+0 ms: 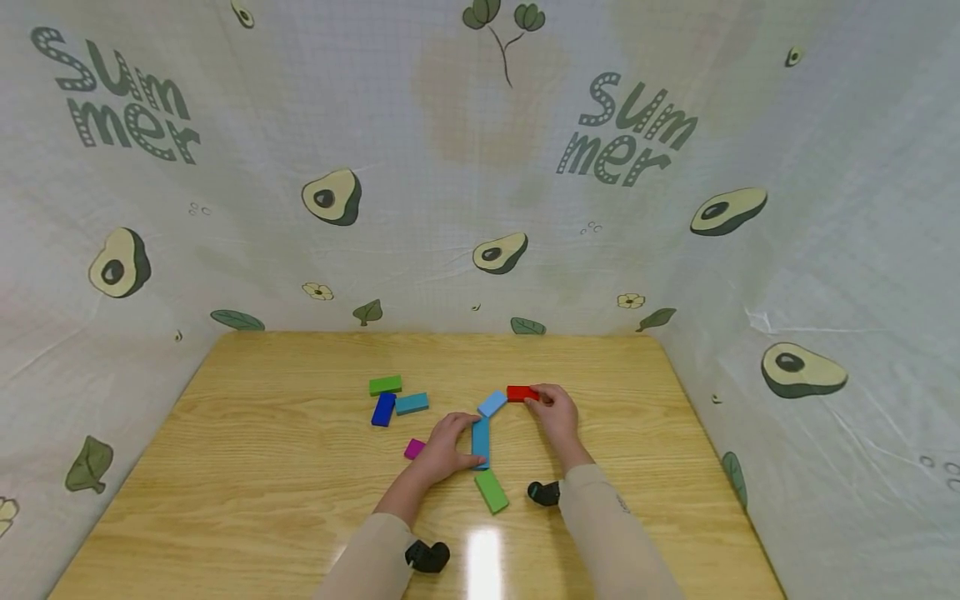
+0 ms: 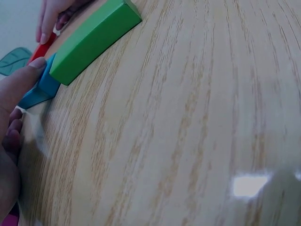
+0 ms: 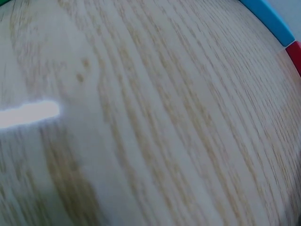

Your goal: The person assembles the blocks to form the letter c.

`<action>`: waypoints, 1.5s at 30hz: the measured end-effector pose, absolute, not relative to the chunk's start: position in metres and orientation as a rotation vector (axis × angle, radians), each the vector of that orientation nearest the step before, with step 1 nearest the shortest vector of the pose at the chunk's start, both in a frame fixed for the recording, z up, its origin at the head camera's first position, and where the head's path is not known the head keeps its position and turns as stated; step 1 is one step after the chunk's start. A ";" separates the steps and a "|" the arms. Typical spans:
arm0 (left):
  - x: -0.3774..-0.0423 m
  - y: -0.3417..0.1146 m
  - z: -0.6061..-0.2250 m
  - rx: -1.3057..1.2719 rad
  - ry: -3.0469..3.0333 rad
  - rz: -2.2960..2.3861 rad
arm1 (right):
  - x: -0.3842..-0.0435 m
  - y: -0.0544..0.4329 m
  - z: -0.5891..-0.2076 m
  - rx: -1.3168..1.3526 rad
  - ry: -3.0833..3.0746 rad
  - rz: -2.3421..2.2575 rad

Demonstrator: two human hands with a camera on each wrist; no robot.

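Blocks are being held in a curved row on the wooden table [image 1: 262, 467].

A teal block [image 1: 481, 442] is gripped by the left hand [image 1: 444, 448], fingers curled round its side, near the middle of the table; a red block [image 1: 521, 393] is pinched at its end by the curled fingertips of the right hand [image 1: 557, 414]. Between these two, a light blue block [image 1: 492, 403] is set at a slant, just beside both. A green block [image 1: 491, 491] is seen lying just below the teal one, nearer the person. A magenta block [image 1: 414, 449] is partly hidden beside the left hand. Well apart to the left, a second green block [image 1: 385, 385], a dark blue block [image 1: 383, 409] and another teal block [image 1: 412, 404] are clustered together.
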State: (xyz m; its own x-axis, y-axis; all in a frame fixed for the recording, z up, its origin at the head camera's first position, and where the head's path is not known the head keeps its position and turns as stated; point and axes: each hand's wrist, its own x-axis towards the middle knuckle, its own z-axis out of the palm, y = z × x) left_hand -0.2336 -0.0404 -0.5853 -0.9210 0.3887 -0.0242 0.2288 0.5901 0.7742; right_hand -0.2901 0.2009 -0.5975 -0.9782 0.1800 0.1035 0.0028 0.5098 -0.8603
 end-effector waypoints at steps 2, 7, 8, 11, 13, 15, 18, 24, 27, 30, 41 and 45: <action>-0.234 -0.040 -0.585 0.508 2.624 1.232 | -0.290 0.201 -0.598 -0.156 -2.571 1.471; -0.234 -0.040 -0.585 0.499 2.616 1.227 | -0.290 0.201 -0.598 -0.164 -2.567 1.487; -0.234 -0.040 -0.585 0.506 2.617 1.230 | -0.290 0.201 -0.598 -0.161 -2.566 1.485; -0.234 -0.040 -0.585 0.512 2.616 1.232 | -0.290 0.201 -0.597 -0.160 -2.562 1.486; -0.234 -0.040 -0.585 0.518 2.617 1.236 | -0.291 0.201 -0.597 -0.157 -2.562 1.478; -0.234 -0.040 -0.585 0.510 2.614 1.236 | -0.291 0.201 -0.597 -0.157 -2.562 1.475; -0.234 -0.041 -0.585 0.512 2.619 1.241 | -0.291 0.201 -0.597 -0.160 -2.564 1.473; -0.234 -0.040 -0.585 0.513 2.619 1.245 | -0.291 0.202 -0.598 -0.169 -2.560 1.484; -0.234 -0.040 -0.584 0.509 2.616 1.243 | -0.291 0.201 -0.598 -0.164 -2.551 1.487; -0.234 -0.040 -0.584 0.503 2.612 1.242 | -0.291 0.201 -0.597 -0.152 -2.545 1.471; -0.234 -0.040 -0.585 0.497 2.616 1.238 | -0.289 0.198 -0.595 -0.153 -2.541 1.474; -0.234 -0.040 -0.586 0.508 2.621 1.242 | -0.289 0.198 -0.595 -0.154 -2.541 1.479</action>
